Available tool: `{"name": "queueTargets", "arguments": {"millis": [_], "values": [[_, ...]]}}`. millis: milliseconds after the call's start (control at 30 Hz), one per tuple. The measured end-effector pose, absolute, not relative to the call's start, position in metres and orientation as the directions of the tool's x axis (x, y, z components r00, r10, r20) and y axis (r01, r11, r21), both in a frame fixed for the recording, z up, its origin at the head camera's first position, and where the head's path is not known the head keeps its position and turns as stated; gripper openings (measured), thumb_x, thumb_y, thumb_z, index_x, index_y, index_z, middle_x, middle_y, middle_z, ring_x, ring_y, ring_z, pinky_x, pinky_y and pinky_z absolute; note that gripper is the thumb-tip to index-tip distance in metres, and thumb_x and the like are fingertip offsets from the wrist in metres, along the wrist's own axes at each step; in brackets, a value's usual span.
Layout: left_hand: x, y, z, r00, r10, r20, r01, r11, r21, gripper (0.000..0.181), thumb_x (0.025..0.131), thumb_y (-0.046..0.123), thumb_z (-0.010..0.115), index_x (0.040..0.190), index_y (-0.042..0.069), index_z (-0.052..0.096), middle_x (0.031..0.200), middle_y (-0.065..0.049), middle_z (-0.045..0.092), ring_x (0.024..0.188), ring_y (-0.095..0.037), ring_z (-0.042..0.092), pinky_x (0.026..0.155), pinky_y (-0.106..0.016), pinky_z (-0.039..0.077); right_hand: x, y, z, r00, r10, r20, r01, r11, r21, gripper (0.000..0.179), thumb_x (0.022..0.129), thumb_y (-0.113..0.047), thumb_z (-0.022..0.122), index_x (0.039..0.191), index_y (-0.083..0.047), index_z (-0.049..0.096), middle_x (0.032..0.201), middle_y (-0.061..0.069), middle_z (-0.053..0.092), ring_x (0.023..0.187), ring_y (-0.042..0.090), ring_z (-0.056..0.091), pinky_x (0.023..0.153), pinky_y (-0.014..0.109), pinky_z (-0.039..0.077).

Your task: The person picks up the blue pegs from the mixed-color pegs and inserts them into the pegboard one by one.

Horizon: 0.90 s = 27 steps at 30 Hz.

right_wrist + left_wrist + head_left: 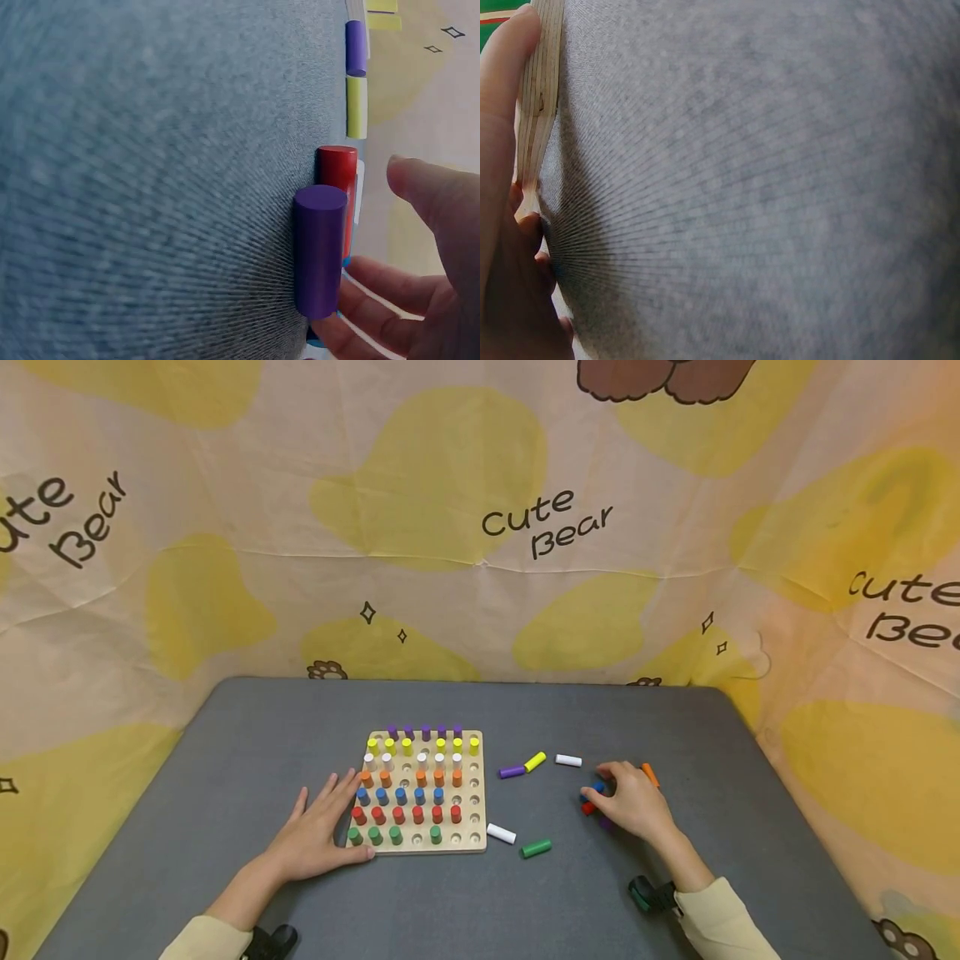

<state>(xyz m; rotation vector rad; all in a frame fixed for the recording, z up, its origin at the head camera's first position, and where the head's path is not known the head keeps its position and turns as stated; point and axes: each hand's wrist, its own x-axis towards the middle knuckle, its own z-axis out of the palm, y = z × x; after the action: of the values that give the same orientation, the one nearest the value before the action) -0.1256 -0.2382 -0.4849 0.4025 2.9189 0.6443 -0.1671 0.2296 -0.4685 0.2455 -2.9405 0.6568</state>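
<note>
A wooden peg board (pixel 465 847) lies left of centre in the head view, with rows of purple, yellow, white, orange, blue, red and green pegs standing in it. My left hand (pixel 311 839) rests at its left side, fingers spread along the edge and thumb at the near corner. Over a small group of loose pegs hovers my right hand (pixel 633 797), thumb and fingers apart. Under it show a blue peg (pixel 597 787) and a red peg (pixel 588 808). In the right wrist view a purple peg (pixel 320 255) lies in front of the fingertips.
Between board and right hand lie a purple peg (pixel 512 772), a yellow peg (pixel 535 762), a white peg (pixel 568 761), another white peg (pixel 501 833) and a green peg (pixel 536 849). An orange peg (pixel 650 774) lies beyond the right hand. A printed cloth (pixel 420 468) hangs behind the grey table (pixel 420 910).
</note>
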Motion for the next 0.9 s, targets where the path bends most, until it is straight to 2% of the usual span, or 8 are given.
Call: {"name": "queueTargets", "arguments": {"millis": [167, 400, 800, 900], "values": [[-0.1272, -0.2382, -0.4857, -0.956, 0.282, -0.078, 0.223, 0.875, 0.431, 0.114, 0.062, 0.076, 0.061, 0.149, 0.02, 0.014, 0.154, -0.009, 0.017, 0.14, -0.038, 0.012, 0.105, -0.065, -0.001, -0.1645, 0.2295, -0.4681, -0.986, -0.105, 0.126, -0.146, 0.913, -0.381, 0.047, 0.076, -0.041, 0.072, 0.102, -0.002, 0.065, 0.097, 0.012, 0.061, 0.081, 0.024, 0.059, 0.067, 0.039, 0.05], [-0.1267, -0.2379, -0.4859, -0.957, 0.279, -0.083, 0.219, 0.876, 0.43, 0.114, 0.062, 0.076, 0.061, 0.149, 0.021, 0.014, 0.154, -0.009, 0.017, 0.14, -0.037, 0.012, 0.105, -0.065, -0.001, -0.1632, 0.2277, -0.4693, -0.988, -0.099, 0.114, -0.133, 0.933, -0.334, 0.048, 0.073, -0.043, 0.073, 0.094, -0.001, 0.063, 0.085, 0.009, 0.056, 0.069, 0.018, 0.05, 0.054, 0.028, 0.043], [-0.1267, -0.2384, -0.486, -0.956, 0.282, -0.075, 0.223, 0.871, 0.439, 0.113, 0.062, 0.076, 0.061, 0.149, 0.02, 0.015, 0.154, -0.008, 0.017, 0.14, -0.037, 0.012, 0.105, -0.064, -0.001, -0.1638, 0.2247, -0.4679, -0.988, -0.104, 0.115, -0.133, 0.949, -0.286, 0.044, 0.072, -0.041, 0.075, 0.089, -0.002, 0.063, 0.081, 0.009, 0.054, 0.067, 0.02, 0.047, 0.051, 0.029, 0.041], [-0.1264, -0.2384, -0.4859, -0.956, 0.283, -0.072, 0.225, 0.87, 0.439, 0.114, 0.062, 0.076, 0.062, 0.149, 0.019, 0.015, 0.154, -0.009, 0.017, 0.14, -0.037, 0.012, 0.105, -0.064, -0.001, -0.1638, 0.2233, -0.4689, -0.983, -0.109, 0.149, -0.148, 0.949, -0.279, 0.042, 0.07, -0.038, 0.077, 0.086, -0.002, 0.064, 0.079, 0.008, 0.054, 0.066, 0.02, 0.047, 0.051, 0.029, 0.042]]}}
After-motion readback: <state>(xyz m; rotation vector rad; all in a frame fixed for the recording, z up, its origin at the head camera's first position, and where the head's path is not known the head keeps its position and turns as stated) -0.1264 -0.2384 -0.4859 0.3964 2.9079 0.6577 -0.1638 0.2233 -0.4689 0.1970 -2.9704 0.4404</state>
